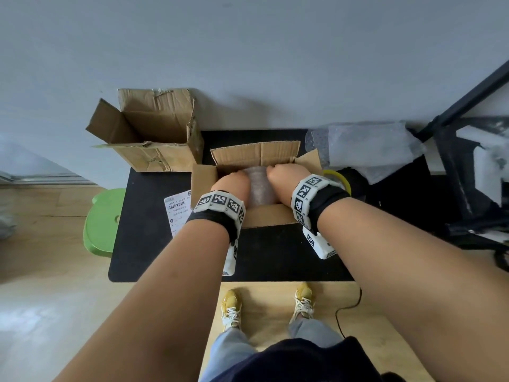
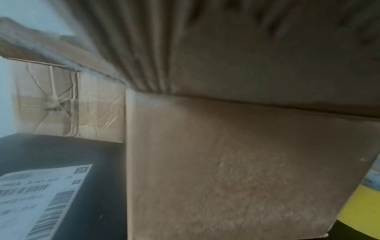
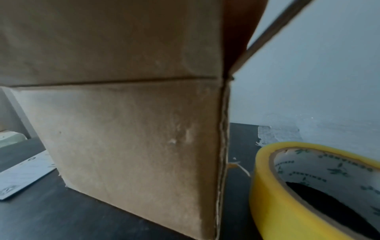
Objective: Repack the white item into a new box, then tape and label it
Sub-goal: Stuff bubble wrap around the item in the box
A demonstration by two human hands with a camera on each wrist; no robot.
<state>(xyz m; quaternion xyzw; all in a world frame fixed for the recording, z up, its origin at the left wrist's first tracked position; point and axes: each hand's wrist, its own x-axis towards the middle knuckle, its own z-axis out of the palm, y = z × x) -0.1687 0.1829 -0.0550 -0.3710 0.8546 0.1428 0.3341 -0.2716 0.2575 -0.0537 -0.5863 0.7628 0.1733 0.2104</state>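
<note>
The bubble-wrapped white item (image 1: 259, 186) sits inside the small open brown cardboard box (image 1: 271, 215) on the black table (image 1: 154, 244), between both hands. The left hand (image 1: 230, 184) and right hand (image 1: 283, 177) reach into the box on either side of it; their fingers are hidden, so I cannot tell their grip. Right of the right hand lies a yellow tape roll (image 3: 308, 186); left of the left hand, a white printed label (image 1: 177, 210).

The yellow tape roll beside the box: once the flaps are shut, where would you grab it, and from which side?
I would take the yellow tape roll by its rim, thumb on the outer yellow band and fingers in the open core, coming from above with the right hand. It lies flat on the black mat with the hole facing up, close beside the new box, so the side towards the box looks cramped.
</note>
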